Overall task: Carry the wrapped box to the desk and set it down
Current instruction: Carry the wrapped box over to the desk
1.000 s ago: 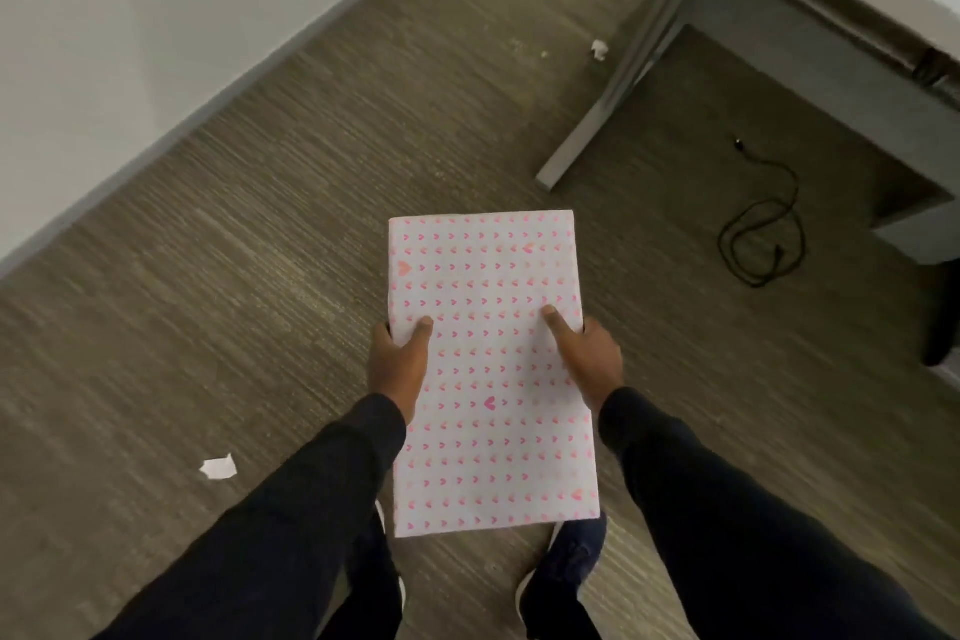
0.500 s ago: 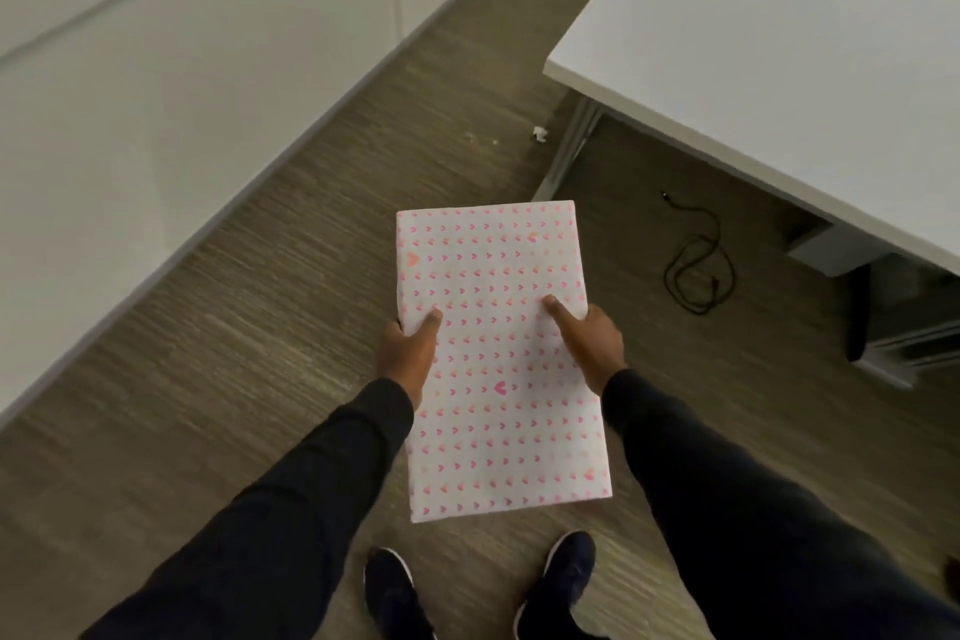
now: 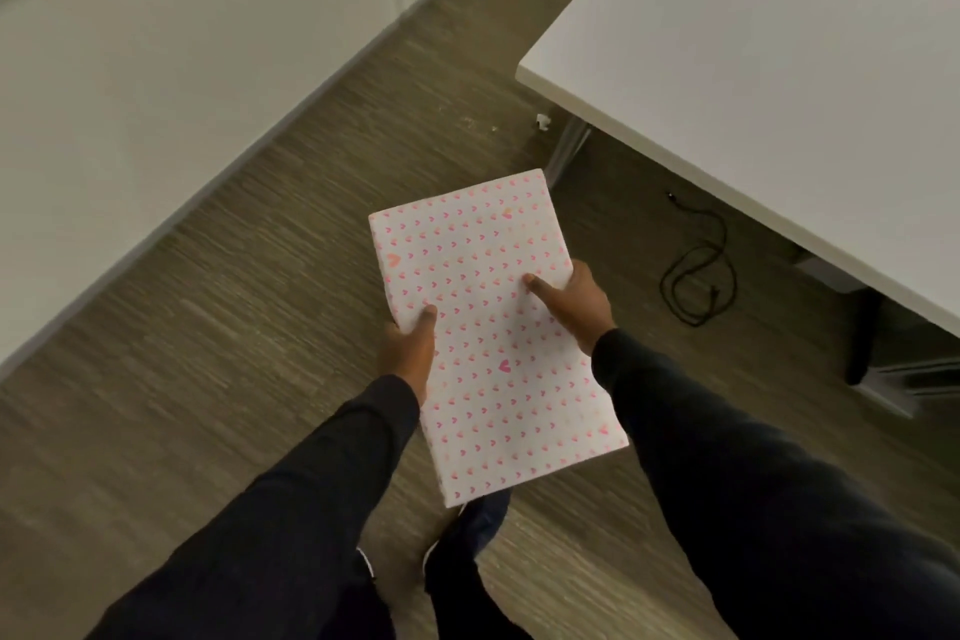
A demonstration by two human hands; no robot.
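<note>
- Fingers of the left hand [image 3: 408, 348] and right hand [image 3: 576, 301] clamp the long sides of the flat rectangular box wrapped in white paper with pink hearts [image 3: 493, 333], thumbs pressed on top.
- Its wrapping looks smooth, corners crisp; it is held in the air over the brown striped floor [image 3: 234, 327].
- Up and right, the white desk's [image 3: 779, 68] near edge and corner stand apart from the box, with bare floor between; a black cable [image 3: 698, 276] lies under the desk.
</note>
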